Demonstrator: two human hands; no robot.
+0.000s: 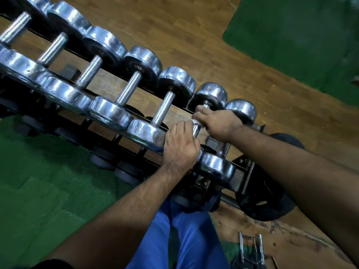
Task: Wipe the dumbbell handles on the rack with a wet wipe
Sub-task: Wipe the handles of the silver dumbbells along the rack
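Two hands on a chrome dumbbell point(210, 98) near the rack's point(242, 175) end.
Right hand point(217, 124) curls around its ridged handle point(196, 127), white wipe point(202, 108) underneath; left hand point(180, 146) grips the round near head.

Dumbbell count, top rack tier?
7 in a diagonal row: five bare-handled, the sixth held by left hand and right hand, the seventh at the right end. More possibly off-frame.

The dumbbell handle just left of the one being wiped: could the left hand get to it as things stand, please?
Probably yes. That handle lies bare between its chrome heads, nothing covering it, and the left hand rests right beside it on the near end of the neighbouring dumbbell. It would first have to let go.
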